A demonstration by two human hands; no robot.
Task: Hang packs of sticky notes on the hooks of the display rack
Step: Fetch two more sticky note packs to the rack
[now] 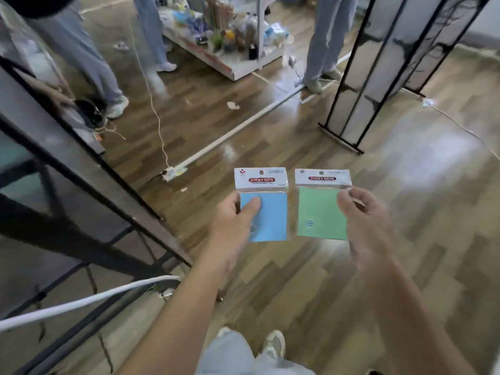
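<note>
Grip and feel, mid-frame above the floor [270, 125].
Left hand [232, 223] pinches the blue pack [267, 215], right hand [365, 220] the green pack [319, 212]; likely light, stiff, film-slick, so grip below the header card [273, 177], leaving its hang hole [261, 172] free.

This looks like a roughly set-up shop. A low white store shelf [230, 69] is crowded with assorted small bottles and packets [230, 36]. A tall black-framed panel rack [378, 77] stands on the glossy wood-pattern plank floor [324, 280], and a dark metal-framed shelving unit [54, 158] lines the left. The blue sticky-note pack [270, 212] and green sticky-note pack [319, 212] carry printed retail header cards with hang holes.
</note>
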